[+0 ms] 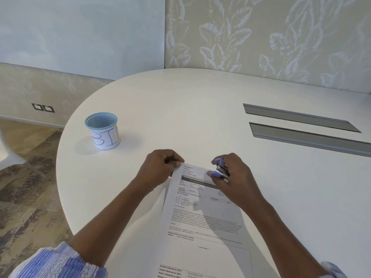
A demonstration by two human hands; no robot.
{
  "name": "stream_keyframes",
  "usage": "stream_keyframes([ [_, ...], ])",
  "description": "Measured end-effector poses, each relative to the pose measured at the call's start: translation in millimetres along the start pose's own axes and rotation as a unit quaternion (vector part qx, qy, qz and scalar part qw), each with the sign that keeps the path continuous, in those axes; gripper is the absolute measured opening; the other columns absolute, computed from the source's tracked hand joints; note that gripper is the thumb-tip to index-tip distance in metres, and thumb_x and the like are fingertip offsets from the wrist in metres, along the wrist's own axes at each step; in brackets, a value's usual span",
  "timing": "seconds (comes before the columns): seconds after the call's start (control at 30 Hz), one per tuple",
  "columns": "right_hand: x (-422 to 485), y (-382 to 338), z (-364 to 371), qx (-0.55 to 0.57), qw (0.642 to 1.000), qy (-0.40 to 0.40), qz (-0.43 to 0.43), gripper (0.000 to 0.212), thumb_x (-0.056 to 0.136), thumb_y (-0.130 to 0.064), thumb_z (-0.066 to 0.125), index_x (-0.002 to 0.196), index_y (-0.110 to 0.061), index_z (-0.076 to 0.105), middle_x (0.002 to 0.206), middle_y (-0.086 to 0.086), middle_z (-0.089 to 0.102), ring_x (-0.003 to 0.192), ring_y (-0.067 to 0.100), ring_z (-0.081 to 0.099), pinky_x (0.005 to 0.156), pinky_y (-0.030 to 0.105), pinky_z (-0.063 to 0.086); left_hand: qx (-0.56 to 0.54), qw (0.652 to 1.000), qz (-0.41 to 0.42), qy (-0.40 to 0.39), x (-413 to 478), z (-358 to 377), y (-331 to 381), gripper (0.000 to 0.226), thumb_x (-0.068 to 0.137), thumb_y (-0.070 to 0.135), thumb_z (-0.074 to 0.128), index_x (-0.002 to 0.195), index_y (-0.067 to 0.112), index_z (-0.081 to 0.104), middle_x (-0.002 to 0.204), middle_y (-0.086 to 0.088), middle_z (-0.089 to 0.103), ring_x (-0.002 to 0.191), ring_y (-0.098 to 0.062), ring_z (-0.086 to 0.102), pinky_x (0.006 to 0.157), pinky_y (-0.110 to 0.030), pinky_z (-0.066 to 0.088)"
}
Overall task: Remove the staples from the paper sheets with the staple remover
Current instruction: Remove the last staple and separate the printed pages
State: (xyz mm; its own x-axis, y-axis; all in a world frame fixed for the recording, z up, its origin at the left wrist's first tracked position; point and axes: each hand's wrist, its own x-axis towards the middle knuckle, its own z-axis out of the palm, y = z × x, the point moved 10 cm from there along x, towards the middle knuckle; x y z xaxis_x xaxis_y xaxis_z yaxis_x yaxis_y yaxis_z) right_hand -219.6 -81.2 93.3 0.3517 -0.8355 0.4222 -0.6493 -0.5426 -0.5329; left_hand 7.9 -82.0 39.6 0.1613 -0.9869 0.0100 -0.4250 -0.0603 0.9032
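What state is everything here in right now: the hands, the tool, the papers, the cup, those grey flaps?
Left hand, pinches the far left corner of the paper sheets.
Right hand, holds the staple remover.
Staple remover, at the sheets' far edge; squeezed or not, cannot tell.
Paper sheets, lying on the table.
Cup, upright, no lid, marked BIN.
Grey flaps, both look shut.

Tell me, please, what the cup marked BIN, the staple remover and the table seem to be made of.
The cup looks like blue mesh, metal or plastic, by its fine-textured inner wall, with a white paper label round it. The staple remover shows dark, dully glinting metal with lilac plastic grips. The table seems smooth white laminate or lacquer, softly reflecting light.
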Motion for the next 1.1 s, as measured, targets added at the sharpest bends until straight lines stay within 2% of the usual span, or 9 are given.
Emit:
stream_keyframes([
  [0.17, 21.4, -21.5, 15.2, -0.006, 0.999, -0.039, -0.022, 0.019, 0.090, -0.023, 0.075, 0.106, -0.014, 0.070, 0.105, -0.004, 0.064, 0.085, 0.016, 0.063, 0.073, 0.033, 0.053, 0.012, 0.999, 0.044, -0.030, -4.3, 15.3, 26.3, 0.016, 0.092, 0.009, 0.069, 0.085, 0.018, 0.080, 0.074, 0.010, 0.078, 0.060, 0.001, 0.066, 0.059, -0.014, 0.053],
  [0.27, 29.2, -18.5, 26.1, 0.002, 0.996, -0.091, 0.017, 0.010, 0.093, -0.030, 0.065, 0.098, -0.022, 0.068, 0.087, -0.007, 0.067, 0.079, 0.019, 0.061, 0.070, 0.033, 0.050, -0.001, 0.998, 0.056, -0.036, -4.8, 19.2, 32.7, 0.016, 0.092, 0.011, 0.070, 0.085, 0.020, 0.081, 0.079, 0.006, 0.080, 0.062, -0.001, 0.065, 0.060, -0.015, 0.052],
  [0.33, 31.7, -13.2, 30.2, 0.013, 0.993, -0.112, 0.042, 0.006, 0.092, -0.030, 0.064, 0.091, -0.024, 0.066, 0.076, -0.005, 0.066, 0.072, 0.020, 0.059, 0.062, 0.030, 0.047, -0.017, 0.998, 0.054, -0.029, -4.4, 18.6, 31.4, 0.016, 0.092, 0.009, 0.070, 0.088, 0.020, 0.081, 0.079, 0.004, 0.080, 0.063, -0.004, 0.066, 0.062, -0.021, 0.055],
  [0.4, 33.5, -6.4, 32.5, 0.028, 0.990, -0.117, 0.068, 0.006, 0.090, -0.029, 0.065, 0.089, -0.023, 0.067, 0.076, -0.003, 0.067, 0.069, 0.019, 0.058, 0.057, 0.023, 0.043, -0.044, 0.998, 0.041, -0.014, -4.9, 16.4, 24.9, 0.015, 0.093, 0.008, 0.070, 0.093, 0.020, 0.079, 0.075, 0.005, 0.077, 0.063, -0.008, 0.067, 0.066, -0.026, 0.057],
  [0.47, 34.1, -1.6, 34.0, 0.044, 0.989, -0.115, 0.086, 0.005, 0.089, -0.027, 0.066, 0.087, -0.022, 0.068, 0.076, -0.004, 0.067, 0.065, 0.014, 0.054, 0.055, 0.018, 0.041, -0.076, 0.997, 0.020, 0.001, -6.9, 14.6, 16.2, 0.014, 0.093, 0.008, 0.071, 0.091, 0.019, 0.078, 0.070, 0.005, 0.075, 0.062, -0.010, 0.069, 0.065, -0.025, 0.057],
  [0.57, 33.8, 5.4, 36.8, 0.057, 0.986, -0.116, 0.108, 0.002, 0.086, -0.022, 0.066, 0.085, -0.021, 0.068, 0.075, -0.004, 0.067, 0.067, 0.011, 0.055, 0.060, 0.024, 0.044, -0.101, 0.995, -0.015, 0.007, -10.9, 16.0, 4.0, 0.009, 0.093, 0.012, 0.074, 0.085, 0.013, 0.077, 0.074, -0.002, 0.079, 0.060, -0.009, 0.069, 0.063, -0.024, 0.057],
  [0.77, 32.6, 11.0, 38.4, 0.065, 0.985, -0.111, 0.118, 0.004, 0.086, -0.021, 0.068, 0.086, -0.017, 0.068, 0.080, 0.003, 0.069, 0.081, 0.027, 0.063, 0.071, 0.040, 0.052, -0.094, 0.995, -0.037, 0.004, -17.6, 22.0, -3.0, 0.016, 0.094, 0.021, 0.075, 0.080, 0.012, 0.074, 0.084, -0.013, 0.080, 0.069, -0.020, 0.066, 0.068, -0.036, 0.052],
  [0.9, 33.1, 9.4, 37.8, 0.067, 0.986, -0.110, 0.107, 0.004, 0.086, -0.021, 0.068, 0.085, -0.018, 0.067, 0.079, 0.001, 0.069, 0.078, 0.026, 0.062, 0.069, 0.039, 0.052, -0.087, 0.995, -0.036, 0.016, -16.8, 21.1, -2.3, 0.016, 0.093, 0.021, 0.075, 0.080, 0.013, 0.074, 0.083, -0.013, 0.078, 0.068, -0.018, 0.061, 0.067, -0.036, 0.048],
  [1.1, 34.3, 7.7, 39.5, 0.066, 0.987, -0.119, 0.089, 0.008, 0.087, -0.025, 0.070, 0.084, -0.020, 0.065, 0.077, -0.001, 0.068, 0.072, 0.020, 0.060, 0.065, 0.031, 0.048, -0.063, 0.997, -0.038, 0.018, -16.5, 21.0, -2.8, 0.018, 0.095, 0.028, 0.073, 0.080, 0.019, 0.073, 0.078, -0.001, 0.079, 0.064, -0.009, 0.062, 0.064, -0.032, 0.046],
])
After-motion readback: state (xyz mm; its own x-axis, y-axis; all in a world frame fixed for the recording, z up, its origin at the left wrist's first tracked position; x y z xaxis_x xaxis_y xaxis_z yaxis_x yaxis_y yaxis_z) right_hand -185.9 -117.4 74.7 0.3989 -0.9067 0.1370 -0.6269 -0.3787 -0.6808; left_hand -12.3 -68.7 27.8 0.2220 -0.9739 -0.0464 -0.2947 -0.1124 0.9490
